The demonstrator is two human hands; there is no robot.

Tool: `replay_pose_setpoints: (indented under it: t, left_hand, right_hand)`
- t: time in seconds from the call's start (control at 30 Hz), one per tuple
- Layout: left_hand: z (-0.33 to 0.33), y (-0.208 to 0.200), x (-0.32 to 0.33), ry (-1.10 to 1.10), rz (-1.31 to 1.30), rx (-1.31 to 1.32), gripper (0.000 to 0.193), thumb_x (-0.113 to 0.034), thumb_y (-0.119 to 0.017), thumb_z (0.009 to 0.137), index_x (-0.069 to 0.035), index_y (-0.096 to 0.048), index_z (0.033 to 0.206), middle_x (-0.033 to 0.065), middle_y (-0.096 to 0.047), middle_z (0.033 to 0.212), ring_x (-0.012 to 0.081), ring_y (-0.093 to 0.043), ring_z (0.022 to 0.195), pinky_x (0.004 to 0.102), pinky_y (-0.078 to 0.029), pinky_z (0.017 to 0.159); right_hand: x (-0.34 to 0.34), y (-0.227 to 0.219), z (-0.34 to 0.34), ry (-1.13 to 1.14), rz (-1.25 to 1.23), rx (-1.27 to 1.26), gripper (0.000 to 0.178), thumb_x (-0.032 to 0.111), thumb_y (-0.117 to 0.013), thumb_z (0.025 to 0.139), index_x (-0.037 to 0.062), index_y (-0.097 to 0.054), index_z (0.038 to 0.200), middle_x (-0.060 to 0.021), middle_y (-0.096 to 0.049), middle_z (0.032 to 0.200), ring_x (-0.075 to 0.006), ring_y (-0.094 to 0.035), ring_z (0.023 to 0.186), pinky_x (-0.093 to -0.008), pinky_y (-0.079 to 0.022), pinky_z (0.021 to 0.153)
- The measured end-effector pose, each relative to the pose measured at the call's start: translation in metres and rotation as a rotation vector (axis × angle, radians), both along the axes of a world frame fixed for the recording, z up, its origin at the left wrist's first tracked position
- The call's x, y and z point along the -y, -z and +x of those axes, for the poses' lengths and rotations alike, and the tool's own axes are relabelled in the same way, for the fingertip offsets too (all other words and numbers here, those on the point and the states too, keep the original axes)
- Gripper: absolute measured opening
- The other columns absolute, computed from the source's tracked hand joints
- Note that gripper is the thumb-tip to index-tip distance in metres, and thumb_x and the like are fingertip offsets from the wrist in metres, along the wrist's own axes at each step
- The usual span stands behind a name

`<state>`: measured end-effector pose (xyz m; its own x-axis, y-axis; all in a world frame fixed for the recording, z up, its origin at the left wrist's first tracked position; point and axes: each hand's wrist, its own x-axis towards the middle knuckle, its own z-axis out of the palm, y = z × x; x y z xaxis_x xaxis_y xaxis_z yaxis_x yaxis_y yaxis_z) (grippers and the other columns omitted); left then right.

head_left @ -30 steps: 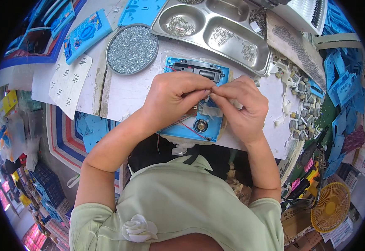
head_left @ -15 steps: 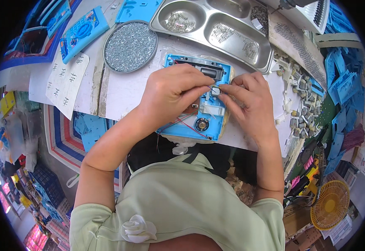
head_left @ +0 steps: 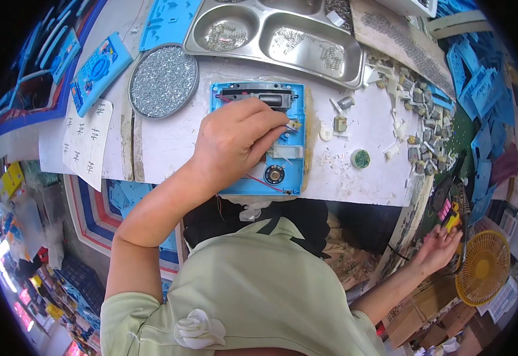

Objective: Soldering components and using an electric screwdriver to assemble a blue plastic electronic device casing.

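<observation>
White worktop (head_left: 348, 184), silver compartmented metal tray (head_left: 259, 43) | yellow round plastic grille (head_left: 491, 256) rightward | blue rectangular plastic case (head_left: 295, 169) on worktop, left hand (head_left: 232, 136) over it, fingertips together | right hand (head_left: 437, 250) moved from case to yellow object (head_left: 452, 221), finger grip unclear

Markings on a white paper sheet (head_left: 86, 145) and a blue plastic case (head_left: 100, 72).
The sheet bears rows of dark, character-like marks; the case's print is too small to read.
</observation>
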<state>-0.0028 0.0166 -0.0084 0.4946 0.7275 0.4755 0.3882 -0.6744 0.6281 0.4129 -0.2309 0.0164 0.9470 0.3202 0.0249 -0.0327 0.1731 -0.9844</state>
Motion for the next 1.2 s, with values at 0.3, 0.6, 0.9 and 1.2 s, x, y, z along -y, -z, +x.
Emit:
replay_pose_setpoints:
  t: [0.3,0.6,0.9,1.2]
  left_hand:
    - [0.006,-0.004,-0.006,-0.053,0.149,-0.12,0.017,-0.014,-0.083,0.072,-0.014,-0.075,0.087,-0.0011,-0.066,0.088,0.0204,-0.058,0.085,0.0385,-0.038,0.082]
    - [0.007,-0.012,-0.008,-0.101,0.027,-0.244,0.019,-0.009,-0.083,0.067,-0.011,-0.076,0.084,0.0036,-0.059,0.104,0.0243,-0.051,0.096,0.0383,-0.037,0.085]
    - [0.013,-0.01,-0.009,-0.085,0.006,-0.244,0.019,-0.007,-0.083,0.066,-0.011,-0.075,0.082,0.0056,-0.058,0.106,0.0253,-0.051,0.097,0.0373,-0.039,0.084]
    - [0.012,-0.011,-0.009,-0.085,0.022,-0.275,0.02,-0.008,-0.084,0.065,-0.013,-0.075,0.083,0.0048,-0.058,0.107,0.0259,-0.051,0.098,0.0381,-0.038,0.084]
  right_hand:
    - [0.011,0.009,0.059,0.223,-0.008,0.058,0.021,0.027,-0.062,0.106,0.0065,-0.059,0.105,-0.0022,-0.054,0.08,-0.0119,-0.046,0.066,-0.029,-0.038,0.058]
    - [0.05,-0.023,-0.007,0.125,-0.064,0.4,0.02,0.022,-0.062,0.102,0.0047,-0.052,0.101,-0.0028,-0.043,0.076,-0.0096,-0.039,0.068,-0.0249,-0.03,0.056]
    - [-0.098,0.032,-0.156,-0.749,-0.001,0.477,0.028,0.017,-0.077,0.088,-0.0004,-0.064,0.105,-0.0064,-0.057,0.077,-0.0147,-0.049,0.065,-0.0281,-0.037,0.059]
    - [-0.139,0.031,-0.176,-1.027,0.027,0.655,0.026,0.006,-0.078,0.082,0.0,-0.066,0.104,-0.0057,-0.057,0.065,-0.0196,-0.048,0.051,-0.0304,-0.036,0.048]
